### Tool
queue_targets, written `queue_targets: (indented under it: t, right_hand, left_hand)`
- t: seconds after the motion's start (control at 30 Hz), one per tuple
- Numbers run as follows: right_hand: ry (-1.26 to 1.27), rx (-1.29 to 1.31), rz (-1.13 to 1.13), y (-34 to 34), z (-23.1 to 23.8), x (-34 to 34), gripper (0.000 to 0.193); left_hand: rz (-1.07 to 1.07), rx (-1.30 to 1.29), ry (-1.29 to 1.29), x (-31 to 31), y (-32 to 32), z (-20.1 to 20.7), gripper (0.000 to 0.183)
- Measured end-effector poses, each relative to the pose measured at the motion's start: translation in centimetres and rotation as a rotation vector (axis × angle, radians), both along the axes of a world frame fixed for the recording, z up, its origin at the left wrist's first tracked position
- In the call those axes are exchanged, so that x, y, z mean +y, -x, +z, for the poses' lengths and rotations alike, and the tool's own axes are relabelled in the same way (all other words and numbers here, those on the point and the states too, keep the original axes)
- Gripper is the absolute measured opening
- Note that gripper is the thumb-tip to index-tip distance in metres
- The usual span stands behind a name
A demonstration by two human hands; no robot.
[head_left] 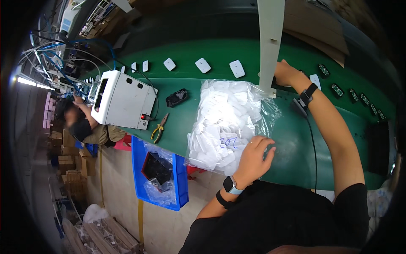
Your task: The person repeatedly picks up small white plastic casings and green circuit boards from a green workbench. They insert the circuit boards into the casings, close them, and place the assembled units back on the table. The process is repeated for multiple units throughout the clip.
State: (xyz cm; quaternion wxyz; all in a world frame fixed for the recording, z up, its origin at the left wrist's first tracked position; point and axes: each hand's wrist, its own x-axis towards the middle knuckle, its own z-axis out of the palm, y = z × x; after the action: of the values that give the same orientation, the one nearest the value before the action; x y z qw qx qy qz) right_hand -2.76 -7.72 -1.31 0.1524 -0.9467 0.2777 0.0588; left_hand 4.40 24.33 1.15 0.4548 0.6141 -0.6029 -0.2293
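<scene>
My left hand (pixel 255 158) rests at the near right edge of a clear plastic bag (pixel 224 127) full of flat white plastic pieces. Its fingers are loosely bent and apart, with nothing visible in them. My right hand (pixel 289 73) reaches over the green conveyor belt (pixel 186 51), beside an upright pale post (pixel 270 46). The post covers its fingertips, so what they hold, if anything, is hidden. A white rounded cover (pixel 315 81) lies just right of that hand. Farther right, several dark pieces with small parts (pixel 337 90) sit along the belt.
White covers (pixel 237 68) are spaced along the belt to the left. A white machine (pixel 124 99), a black part (pixel 177 98) and yellow-handled pliers (pixel 159 128) stand or lie left of the bag. Below is a blue bin (pixel 182 182). Another person (pixel 78 120) is at far left.
</scene>
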Motion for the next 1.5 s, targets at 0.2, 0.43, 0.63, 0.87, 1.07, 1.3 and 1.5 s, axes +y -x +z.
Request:
queue_targets:
  t: [0.2,0.43,0.63,0.87,1.07,1.3,1.5]
  right_hand:
    - [-0.330,-0.449,-0.148,1.7,1.3,-2.4,0.044]
    - [-1.148,-1.048,-0.220,7.0,4.1,0.1,0.044]
    - [-1.412,-1.231,-0.160,13.8,2.8,12.9,0.067]
    - [-1.014,-0.858,-0.326,22.2,-0.4,19.8,0.043]
    - [-0.530,-0.748,-0.295,25.9,0.3,19.9,0.030]
    - [0.093,-0.829,-0.833,34.4,-0.3,19.8,0.017]
    - [0.320,-0.666,-1.173,42.4,-2.1,19.5,0.011]
  left_hand:
    - [0.027,0.014,0.082,-0.3,-1.0,0.5,0.016]
    - [0.016,0.089,0.066,-1.2,-0.2,1.1,0.017]
    - [0.002,0.316,-0.069,-2.6,2.5,1.7,0.032]
    - [-0.081,-0.417,-0.141,-2.6,2.6,-1.0,0.026]
    - [-0.142,-0.845,-0.221,-2.8,1.7,-0.9,0.033]
    - [-0.267,-1.105,-0.339,-2.9,-0.2,-1.6,0.026]
    - [-0.315,-1.128,-0.313,-4.1,-0.3,-1.3,0.015]
